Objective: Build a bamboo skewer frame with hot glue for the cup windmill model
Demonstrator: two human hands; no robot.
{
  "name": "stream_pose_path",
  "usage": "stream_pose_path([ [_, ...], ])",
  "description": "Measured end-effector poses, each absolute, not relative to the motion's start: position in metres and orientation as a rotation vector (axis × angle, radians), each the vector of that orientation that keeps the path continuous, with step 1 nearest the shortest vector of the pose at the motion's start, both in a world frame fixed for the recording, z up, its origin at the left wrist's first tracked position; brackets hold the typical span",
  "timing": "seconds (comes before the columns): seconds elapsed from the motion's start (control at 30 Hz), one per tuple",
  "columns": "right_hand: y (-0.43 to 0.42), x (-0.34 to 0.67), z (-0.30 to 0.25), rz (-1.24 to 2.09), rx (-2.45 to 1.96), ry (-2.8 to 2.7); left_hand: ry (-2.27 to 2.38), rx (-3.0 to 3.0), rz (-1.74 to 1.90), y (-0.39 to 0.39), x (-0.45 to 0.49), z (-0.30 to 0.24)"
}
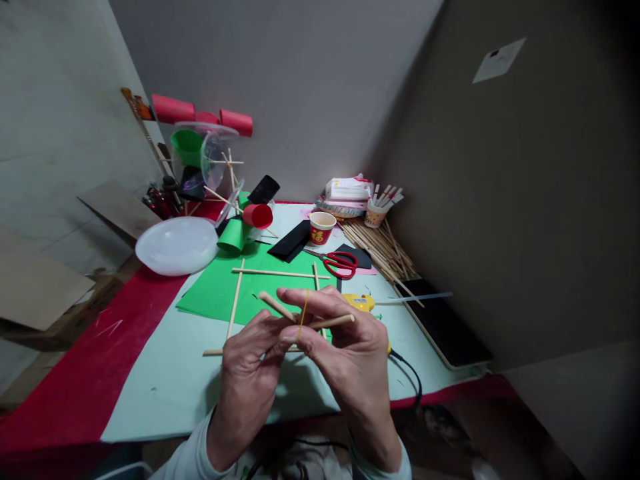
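Two crossed wooden sticks (333, 323) are held above the table, their crossing gripped by my left hand (250, 363). My left fingers are closed, with the tips partly hidden. My right hand (353, 347) has its thumb and index finger apart, stretching a thin yellowish rubber band (304, 307) between them around the sticks. Below the hands, several sticks (280, 273) are laid out as a rough square frame over green paper (210, 293) and the pale table top. Whether the frame's corners are fastened cannot be made out.
Red-handled scissors (343, 264), a red paper cup (321, 230) and black paper (291, 241) lie beyond the hands. A yellow glue gun (359, 302) is at right, near a stick pile (377, 243) and a black tablet-like slab (443, 320). Paper-tube constructions (234, 233) and a translucent lid (176, 245) are at left.
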State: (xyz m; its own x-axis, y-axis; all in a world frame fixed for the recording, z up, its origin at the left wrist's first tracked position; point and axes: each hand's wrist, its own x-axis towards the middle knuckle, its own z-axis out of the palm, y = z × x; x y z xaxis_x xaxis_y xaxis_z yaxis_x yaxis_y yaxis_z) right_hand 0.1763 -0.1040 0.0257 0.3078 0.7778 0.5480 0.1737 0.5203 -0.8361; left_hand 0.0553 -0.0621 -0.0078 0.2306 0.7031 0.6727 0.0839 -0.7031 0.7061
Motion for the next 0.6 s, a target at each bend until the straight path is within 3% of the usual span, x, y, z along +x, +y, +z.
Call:
stream_pose_path([
  [0.6, -0.110, 0.176, 0.018, 0.156, -1.187, -1.509, 0.850, 1.952, 1.425, -0.064, 0.052, -0.010],
])
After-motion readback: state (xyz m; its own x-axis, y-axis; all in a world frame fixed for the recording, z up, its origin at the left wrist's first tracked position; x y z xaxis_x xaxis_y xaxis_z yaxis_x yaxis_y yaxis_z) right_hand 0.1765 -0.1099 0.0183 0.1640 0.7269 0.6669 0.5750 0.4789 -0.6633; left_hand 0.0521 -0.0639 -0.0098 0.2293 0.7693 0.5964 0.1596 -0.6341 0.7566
